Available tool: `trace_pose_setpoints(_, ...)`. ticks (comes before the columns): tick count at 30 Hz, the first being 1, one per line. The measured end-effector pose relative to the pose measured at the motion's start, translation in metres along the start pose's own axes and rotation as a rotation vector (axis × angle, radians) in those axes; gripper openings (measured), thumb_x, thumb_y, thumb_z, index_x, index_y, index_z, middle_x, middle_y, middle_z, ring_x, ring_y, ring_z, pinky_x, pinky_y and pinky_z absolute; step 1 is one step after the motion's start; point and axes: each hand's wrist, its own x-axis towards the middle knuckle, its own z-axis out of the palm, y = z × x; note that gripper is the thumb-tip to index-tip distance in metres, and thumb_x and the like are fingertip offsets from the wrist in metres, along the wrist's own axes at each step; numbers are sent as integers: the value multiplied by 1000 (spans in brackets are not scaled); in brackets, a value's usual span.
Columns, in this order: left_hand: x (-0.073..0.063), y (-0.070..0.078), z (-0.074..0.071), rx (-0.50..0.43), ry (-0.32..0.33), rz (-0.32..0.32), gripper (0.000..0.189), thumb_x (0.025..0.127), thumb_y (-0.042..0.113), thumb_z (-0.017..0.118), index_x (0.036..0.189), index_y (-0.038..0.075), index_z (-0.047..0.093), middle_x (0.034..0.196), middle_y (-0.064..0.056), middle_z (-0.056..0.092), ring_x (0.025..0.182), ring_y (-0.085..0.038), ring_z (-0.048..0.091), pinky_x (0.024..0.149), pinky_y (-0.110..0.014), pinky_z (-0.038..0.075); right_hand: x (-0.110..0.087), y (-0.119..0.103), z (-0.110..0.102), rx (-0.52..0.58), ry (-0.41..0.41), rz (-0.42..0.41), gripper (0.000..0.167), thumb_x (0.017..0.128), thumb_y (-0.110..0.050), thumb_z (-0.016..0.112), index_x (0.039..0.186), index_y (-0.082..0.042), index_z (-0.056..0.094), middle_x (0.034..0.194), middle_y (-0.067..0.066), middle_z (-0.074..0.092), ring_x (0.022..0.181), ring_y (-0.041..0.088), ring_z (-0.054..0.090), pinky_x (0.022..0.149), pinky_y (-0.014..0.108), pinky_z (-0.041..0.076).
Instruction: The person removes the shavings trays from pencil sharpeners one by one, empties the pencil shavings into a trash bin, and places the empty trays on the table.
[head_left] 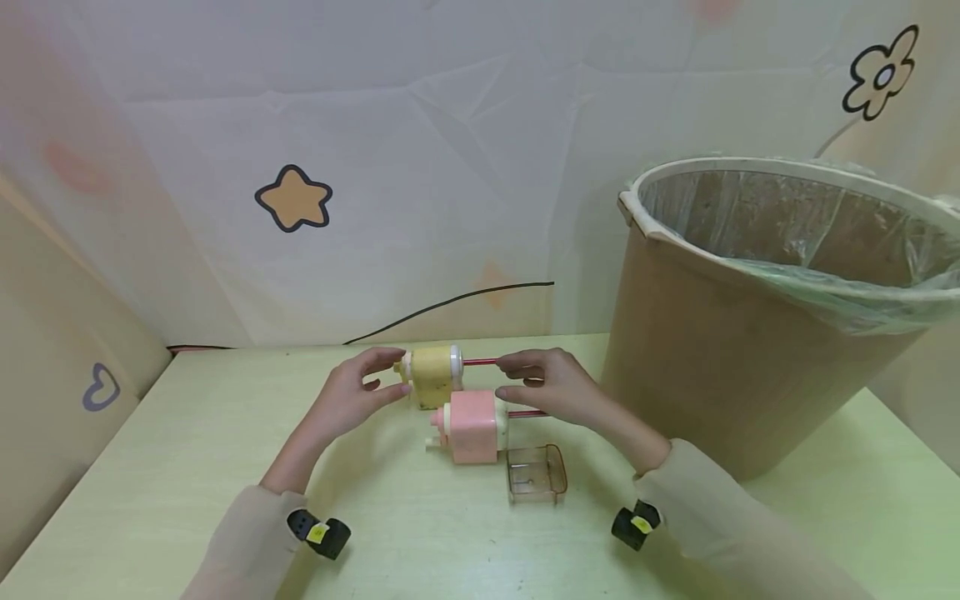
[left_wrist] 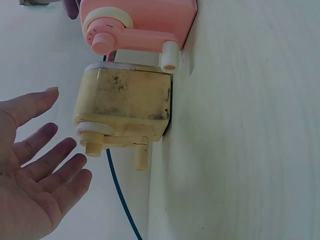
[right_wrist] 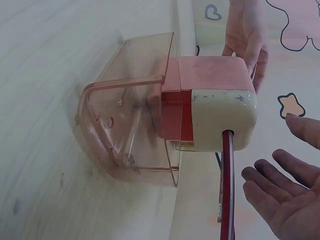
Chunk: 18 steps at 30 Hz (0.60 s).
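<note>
A yellow crank pencil sharpener (head_left: 435,371) with dark smudges stands on the table, a red pencil (head_left: 480,362) sticking out of its right side. In front of it is a pink pencil sharpener (head_left: 474,429), which holds a striped red pencil (right_wrist: 228,185). My left hand (head_left: 360,390) is beside the yellow sharpener's crank, fingers loosely spread and holding nothing. Around the far end of the yellow sharpener's pencil hovers my right hand (head_left: 553,385), its fingers relaxed and apart in the right wrist view. A clear brownish shavings drawer (head_left: 537,475) lies near the pink sharpener.
A large brown trash bin (head_left: 690,358) with a clear plastic liner stands at the right, close to my right forearm. Behind the pale green table (head_left: 420,542) hangs a white printed cloth (head_left: 450,183).
</note>
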Motion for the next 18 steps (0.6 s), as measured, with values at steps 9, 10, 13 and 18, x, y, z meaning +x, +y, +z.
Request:
trace_pose_setpoints(9, 13, -4, 4, -2, -24, 2, 55, 81, 14, 68, 130, 1, 45, 132, -18, 46, 123, -35, 40, 97, -49, 36, 12, 1, 7, 25, -18, 24, 42, 83, -17, 66, 118, 3, 57, 118, 21, 57, 107, 30, 57, 87, 36, 47)
trace_pose_setpoints(10, 15, -5, 4, -1, -27, 3, 56, 81, 14, 69, 130, 1, 45, 132, -18, 46, 123, -35, 41, 97, -49, 35, 14, 2, 8, 23, -20, 31, 41, 83, -17, 66, 118, 3, 57, 119, 21, 57, 106, 30, 57, 86, 36, 47)
trace_pose_setpoints(13, 19, -6, 6, -2, -36, 3, 57, 81, 14, 69, 130, 1, 45, 132, -19, 46, 122, -36, 41, 98, -50, 35, 19, 5, 10, 20, -20, 56, 41, 83, -18, 65, 119, 2, 58, 118, 19, 58, 105, 27, 58, 87, 36, 47)
trace_pose_setpoints(18, 28, -9, 9, -26, -61, 28, 61, 79, 12, 71, 131, -2, 43, 133, -20, 44, 123, -37, 40, 100, -48, 33, 28, 9, 13, 26, -23, 103, 42, 83, -20, 65, 119, 1, 58, 118, 19, 58, 104, 26, 59, 87, 37, 46)
